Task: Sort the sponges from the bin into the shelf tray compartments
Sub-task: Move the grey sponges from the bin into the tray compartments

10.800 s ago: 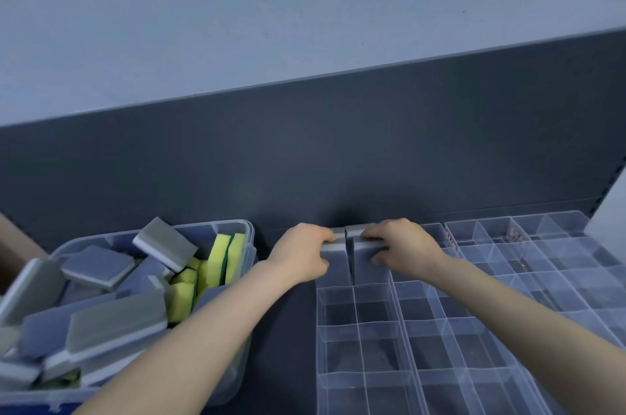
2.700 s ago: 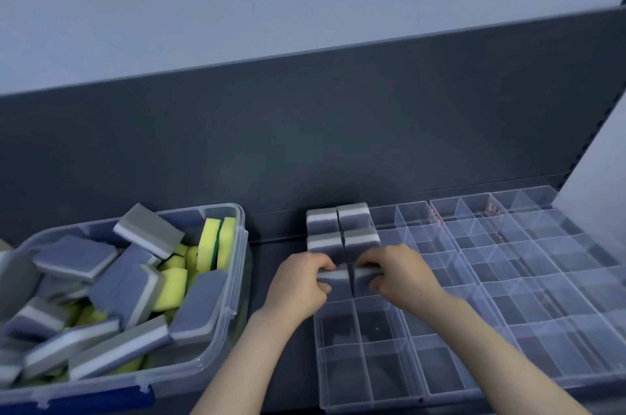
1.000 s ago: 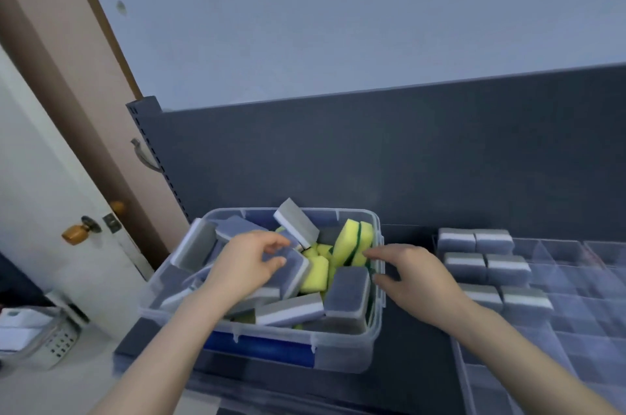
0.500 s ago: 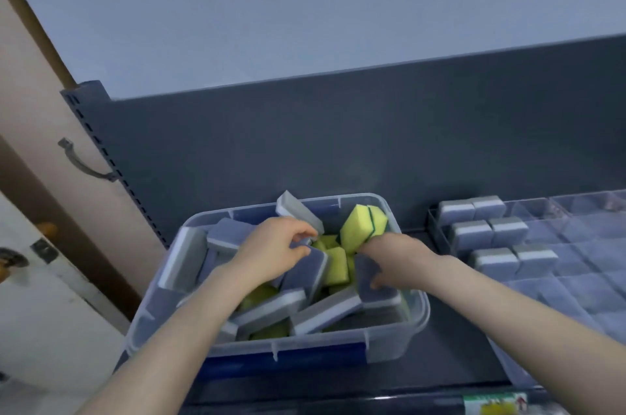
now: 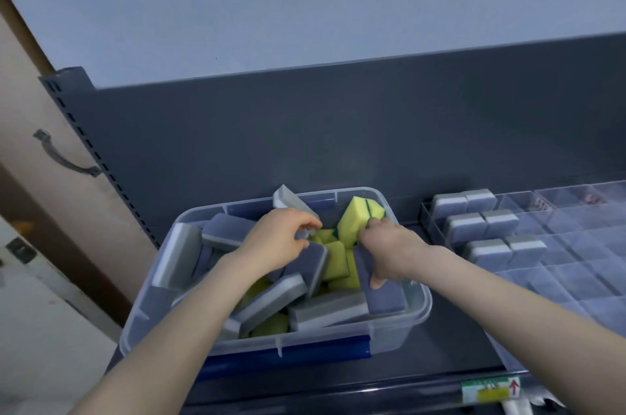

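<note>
Shelf bin | right hand still grips grey sponge | left hand grip unclear

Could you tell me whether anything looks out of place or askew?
Only mildly: one grey sponge sticks up tilted over the bin's back rim. The six sponges in the tray sit square; nothing spilled.

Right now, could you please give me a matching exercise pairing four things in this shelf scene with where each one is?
Things:
1. upright yellow foam sponge with green layer
2. six grey rectangular foam sponges
3. green-and-white paper label
4. curved grey metal handle

Places:
A. dark shelf front edge
B. beige panel, far left
C. clear plastic bin, back right corner
D. clear plastic compartment tray

Pairs: 1-C, 2-D, 3-A, 4-B.
</note>
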A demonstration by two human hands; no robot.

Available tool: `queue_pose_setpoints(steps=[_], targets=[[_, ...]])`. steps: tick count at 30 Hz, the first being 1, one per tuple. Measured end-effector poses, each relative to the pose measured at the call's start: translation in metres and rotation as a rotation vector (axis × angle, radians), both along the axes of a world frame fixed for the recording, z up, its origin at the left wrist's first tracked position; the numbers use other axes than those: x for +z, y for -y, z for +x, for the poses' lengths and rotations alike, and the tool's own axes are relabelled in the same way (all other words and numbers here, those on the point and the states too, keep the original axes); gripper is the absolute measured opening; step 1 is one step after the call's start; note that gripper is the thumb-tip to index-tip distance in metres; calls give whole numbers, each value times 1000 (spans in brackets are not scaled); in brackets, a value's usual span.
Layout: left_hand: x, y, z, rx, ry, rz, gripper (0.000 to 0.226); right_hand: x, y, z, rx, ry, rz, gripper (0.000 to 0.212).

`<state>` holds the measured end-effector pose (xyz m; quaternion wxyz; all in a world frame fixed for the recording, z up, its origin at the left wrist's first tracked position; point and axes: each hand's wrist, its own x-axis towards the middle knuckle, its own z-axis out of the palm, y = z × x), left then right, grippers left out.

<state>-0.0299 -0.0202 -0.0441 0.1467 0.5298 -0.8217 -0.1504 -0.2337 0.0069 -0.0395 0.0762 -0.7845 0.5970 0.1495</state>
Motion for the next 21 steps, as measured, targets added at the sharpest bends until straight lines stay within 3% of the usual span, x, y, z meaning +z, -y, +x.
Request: queue_pose_setpoints(steps=[8,14,18,21], targets=[[-4,5,-16,-185,247,111,59,12,-8,-14,-102,263,-50,51],[-7,4,-14,-227,393,124,62,26,-14,-32,-170,427,-113,54],[8,-1,-13,-232,423,110,54,38,-20,-42,-199,525,-189,59],[17,0,-10,-223,394,101,44,45,-23,-46,-201,584,-251,49]])
